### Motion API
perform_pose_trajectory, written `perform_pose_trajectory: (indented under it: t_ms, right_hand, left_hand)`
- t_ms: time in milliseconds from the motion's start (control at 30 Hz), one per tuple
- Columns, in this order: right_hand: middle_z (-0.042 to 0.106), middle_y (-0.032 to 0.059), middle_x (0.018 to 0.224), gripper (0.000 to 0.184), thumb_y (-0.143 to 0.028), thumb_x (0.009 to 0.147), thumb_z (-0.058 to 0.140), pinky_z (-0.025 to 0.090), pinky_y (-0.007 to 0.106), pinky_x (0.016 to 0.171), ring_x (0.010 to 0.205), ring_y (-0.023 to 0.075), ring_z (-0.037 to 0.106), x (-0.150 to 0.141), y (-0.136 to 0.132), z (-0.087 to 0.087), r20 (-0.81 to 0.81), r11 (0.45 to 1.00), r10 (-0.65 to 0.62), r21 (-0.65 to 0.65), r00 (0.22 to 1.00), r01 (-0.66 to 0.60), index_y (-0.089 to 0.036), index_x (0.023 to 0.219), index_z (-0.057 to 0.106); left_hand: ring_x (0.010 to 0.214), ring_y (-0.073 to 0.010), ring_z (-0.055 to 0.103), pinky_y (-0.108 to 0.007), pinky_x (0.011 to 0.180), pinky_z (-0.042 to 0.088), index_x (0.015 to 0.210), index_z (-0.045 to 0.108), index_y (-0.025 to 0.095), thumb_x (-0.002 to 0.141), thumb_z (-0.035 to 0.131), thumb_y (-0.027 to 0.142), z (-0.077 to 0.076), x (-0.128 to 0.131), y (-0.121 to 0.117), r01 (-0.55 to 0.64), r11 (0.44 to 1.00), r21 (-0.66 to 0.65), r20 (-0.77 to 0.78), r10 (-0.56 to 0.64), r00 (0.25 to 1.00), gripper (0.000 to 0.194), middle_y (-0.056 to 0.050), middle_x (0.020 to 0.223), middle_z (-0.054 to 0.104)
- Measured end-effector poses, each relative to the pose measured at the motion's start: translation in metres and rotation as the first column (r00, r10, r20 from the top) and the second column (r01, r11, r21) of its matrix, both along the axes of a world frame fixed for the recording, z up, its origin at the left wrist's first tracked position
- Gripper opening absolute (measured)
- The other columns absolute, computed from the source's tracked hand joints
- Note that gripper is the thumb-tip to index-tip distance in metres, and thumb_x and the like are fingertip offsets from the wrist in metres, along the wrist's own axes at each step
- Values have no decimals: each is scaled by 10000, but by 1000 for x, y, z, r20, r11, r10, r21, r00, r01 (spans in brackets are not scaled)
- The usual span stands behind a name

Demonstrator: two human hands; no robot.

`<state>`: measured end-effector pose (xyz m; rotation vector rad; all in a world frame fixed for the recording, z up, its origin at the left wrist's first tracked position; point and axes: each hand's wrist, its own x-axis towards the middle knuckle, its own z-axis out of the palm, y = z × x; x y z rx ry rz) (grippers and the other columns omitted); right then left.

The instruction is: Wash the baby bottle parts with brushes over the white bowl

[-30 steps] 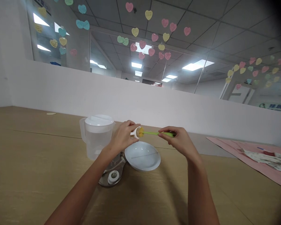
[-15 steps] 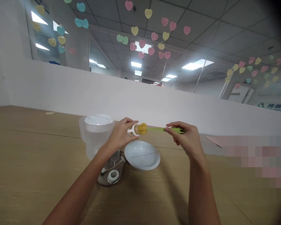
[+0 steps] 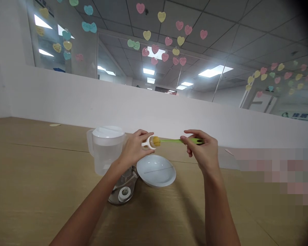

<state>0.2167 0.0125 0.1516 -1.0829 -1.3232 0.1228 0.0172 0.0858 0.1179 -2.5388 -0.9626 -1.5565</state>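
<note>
My left hand [image 3: 133, 147] is closed around a small clear baby bottle [image 3: 151, 141] with a white handle, lying sideways with its mouth to the right. My right hand [image 3: 204, 150] grips the green handle of a bottle brush [image 3: 170, 140]. The brush's yellow sponge head is partly inside the bottle's mouth. Below both hands is a white bowl [image 3: 156, 177] with a thin stick-like line across it. Under my left forearm, partly hidden, lies a grey tray [image 3: 114, 198] bearing a white ring-shaped bottle collar [image 3: 124, 193], a straw piece and a clear cup-like part.
A lidded clear pitcher [image 3: 102, 160] stands left of my left hand on the wooden table [image 3: 41, 191]. Behind the table rises a low white wall [image 3: 149, 109] with glass above it, dotted with heart-shaped notes. A blurred pixelated patch covers the right side.
The brush's sponge has gone further into the bottle, so less yellow shows. My left hand has shifted slightly right; my right hand still grips the brush handle.
</note>
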Motion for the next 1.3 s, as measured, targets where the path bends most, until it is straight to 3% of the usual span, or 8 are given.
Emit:
perform_pose_trajectory:
  t_ms: [267,433,567,733,833,933,1133,1300]
  right_hand:
    - [519,-28,583,318,-403,677,608,383,199,342,347,65,455,-20,19,-12,46,993,110,-56,993,-107,-168,892,625]
    - [502,-47,512,397,-378,629,658,345,192,315,333,54,391,21,16,-3,-80,997,13,76,997,-7,-159,956,606]
    - [559,-10,591,386,-375,604,667,329,195,301,348,59,412,66,16,-3,-237,946,-211,196,948,259,-155,917,619]
    - [581,22,561,317,-350,635,599,416,236,369,384,106,493,112,43,-24,-103,922,-388,-48,916,385,-112,837,651]
    - [598,48,536,346,-352,714,483,434,246,418,404,126,527,119,66,-41,250,836,-382,-317,890,448,-81,852,649]
    - [631,58,587,290,-312,699,496,419,230,433,440,125,542,112,86,-56,372,792,-292,-422,881,441,-110,821,664]
    - [635,46,605,342,-172,640,530,411,208,442,459,111,539,98,109,-81,485,655,-76,-634,871,411,-101,963,618]
    - [582,23,483,183,-57,545,553,438,212,438,413,107,521,107,110,-94,452,425,213,-841,866,335,-90,699,647]
  left_hand:
    - [944,-191,516,-329,822,446,1127,538,224,642,664,201,-10,6,6,26,999,28,-57,-25,998,502,-41,1014,519]
    - [977,-202,497,-342,850,427,1147,519,209,675,615,173,-17,-2,22,-56,997,50,-115,61,992,482,-62,1043,511]
    - [992,-208,480,-360,878,398,1130,530,200,701,517,76,-22,-3,28,-109,983,147,-210,138,968,447,-73,1055,519]
    - [983,-186,486,-338,865,391,1028,579,200,738,470,33,-40,16,29,22,976,215,-425,73,902,352,-68,1026,548]
    - [982,-192,492,-355,866,385,962,600,195,784,466,78,-48,29,23,65,974,217,-523,60,850,251,-73,994,563]
    - [995,-204,493,-367,880,379,1024,573,197,744,515,65,-45,33,13,37,991,128,-499,32,866,315,-80,1030,556]
    - [1101,-206,450,-337,922,374,1322,267,215,708,598,342,-21,29,-15,97,968,-230,-68,-116,991,708,-83,1228,459]
    - [1049,-221,504,-312,869,405,1256,382,254,667,607,416,-11,38,-50,265,892,-366,-140,-334,932,651,-31,1189,527]
